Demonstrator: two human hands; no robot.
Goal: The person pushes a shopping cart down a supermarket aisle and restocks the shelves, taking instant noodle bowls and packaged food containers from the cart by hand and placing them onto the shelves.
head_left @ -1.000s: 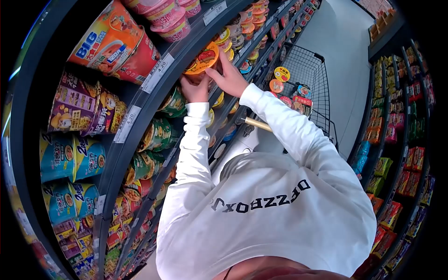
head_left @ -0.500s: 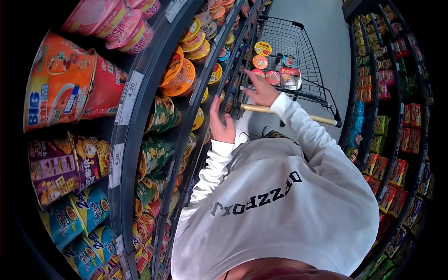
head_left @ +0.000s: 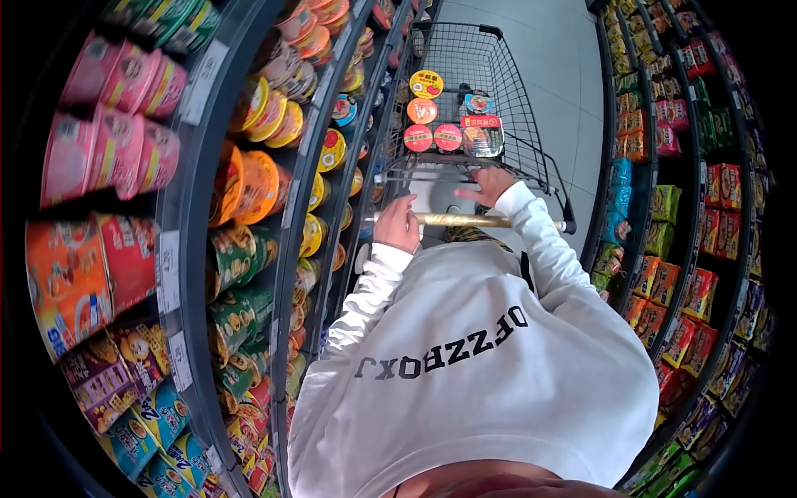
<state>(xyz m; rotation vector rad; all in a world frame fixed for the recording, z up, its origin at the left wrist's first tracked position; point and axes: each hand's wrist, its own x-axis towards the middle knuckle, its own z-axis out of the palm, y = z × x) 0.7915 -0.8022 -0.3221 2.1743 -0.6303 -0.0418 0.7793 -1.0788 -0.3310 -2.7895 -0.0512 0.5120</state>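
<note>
My left hand point(head_left: 397, 225) is at the left end of the shopping cart's handle point(head_left: 465, 221), with its fingers bent over the bar. Just above the handle, my right hand point(head_left: 493, 187) is open, fingers stretched to the left and nothing in them. Ahead of both hands is the black wire shopping cart point(head_left: 519, 91). In it lie a yellow-lidded noodle cup point(head_left: 426, 84), an orange-lidded cup point(head_left: 422, 110), two pink-lidded cups point(head_left: 447, 138), a blue-lidded cup point(head_left: 479, 103) and a red-and-clear package point(head_left: 482, 136).
On the left, close beside the cart, shelves hold pink noodle cups point(head_left: 116, 153), orange noodle tubs point(head_left: 253, 187) and green cups point(head_left: 241, 257), with price tags point(head_left: 168, 270) along the edges. Shelves of bagged noodles point(head_left: 722, 203) line the right. Pale floor tiles point(head_left: 560, 66) run between.
My left hand has come down onto the cart handle, its fingers more bent. My right hand has moved down and right, nearer the bar. The view has shifted, and the cart sits further left.
</note>
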